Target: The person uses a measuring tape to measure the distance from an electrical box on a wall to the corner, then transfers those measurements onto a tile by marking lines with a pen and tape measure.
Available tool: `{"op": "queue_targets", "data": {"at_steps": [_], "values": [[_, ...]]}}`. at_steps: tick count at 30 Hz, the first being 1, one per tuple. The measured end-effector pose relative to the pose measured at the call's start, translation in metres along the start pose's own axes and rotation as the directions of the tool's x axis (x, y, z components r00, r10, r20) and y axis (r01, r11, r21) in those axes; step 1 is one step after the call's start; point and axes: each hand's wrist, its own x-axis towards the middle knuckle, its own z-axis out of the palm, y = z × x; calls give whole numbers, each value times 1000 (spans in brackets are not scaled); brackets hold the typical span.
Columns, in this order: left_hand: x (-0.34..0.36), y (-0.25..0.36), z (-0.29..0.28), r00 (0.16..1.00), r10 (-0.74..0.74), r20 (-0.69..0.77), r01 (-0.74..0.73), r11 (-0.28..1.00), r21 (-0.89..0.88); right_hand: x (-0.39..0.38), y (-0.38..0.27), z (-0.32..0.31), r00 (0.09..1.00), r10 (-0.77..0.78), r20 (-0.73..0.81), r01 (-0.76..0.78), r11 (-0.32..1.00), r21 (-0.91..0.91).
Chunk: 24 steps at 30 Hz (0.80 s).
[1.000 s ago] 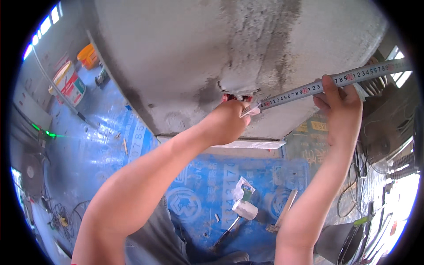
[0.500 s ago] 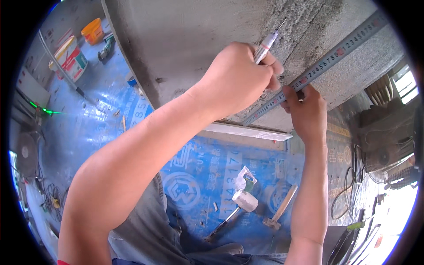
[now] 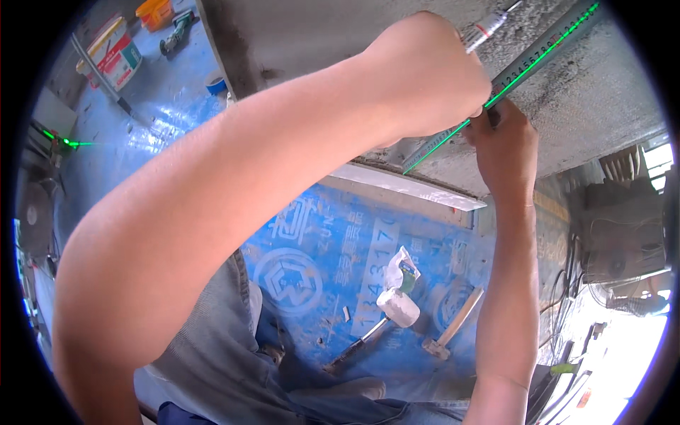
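My left hand [image 3: 432, 78] is closed around a white marker pen [image 3: 489, 32] with a red band and a thin tip, held over a grey cement-coated surface [image 3: 304, 42]. A long steel ruler [image 3: 542, 60] with dark numbers lies slantwise across that surface. My right hand [image 3: 506, 145] grips the ruler's near side, its fingers partly hidden behind the thumb. The left hand's lower edge is close to the right fingertips; whether they touch I cannot tell. A bright green laser line runs along the ruler's length.
On the blue-sheeted floor [image 3: 333, 234] lie a white-headed mallet [image 3: 398, 307], a wooden-handled hammer [image 3: 457, 322] and a crumpled packet [image 3: 402, 269]. Farther left are a white bucket [image 3: 117, 53], an orange bucket [image 3: 154, 13], an angle grinder [image 3: 177, 32] and a glowing green laser device [image 3: 65, 144].
The view has shifted. My left hand has moved up and right with the pen, nearer the ruler. The green line now falls along the ruler, where none showed before.
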Motion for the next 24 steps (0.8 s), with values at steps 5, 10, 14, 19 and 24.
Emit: {"op": "queue_targets", "data": {"at_steps": [5, 10, 14, 19, 24], "values": [[-15, -8, 4, 931, 366, -21, -286, 760, 583, 2, -8, -2, 999, -34, -5, 34, 999, -27], [-9, 11, -16, 984, -3, 178, -39, 972, 231, 4, -12, 0, 1000, -4, -5, 4, 999, 46], [-17, 15, -11, 925, 42, 377, -32, 999, -33, 7, -3, -3, 990, -129, -53, 123, 986, -115], [-36, 29, 2, 760, 207, 616, -177, 978, -110, 3, -9, 5, 997, 76, 32, -76, 997, -15], [-117, 94, 11, 649, 62, 758, 201, 947, -249, -5, -6, 18, 992, 121, 35, -125, 982, 139]]}}
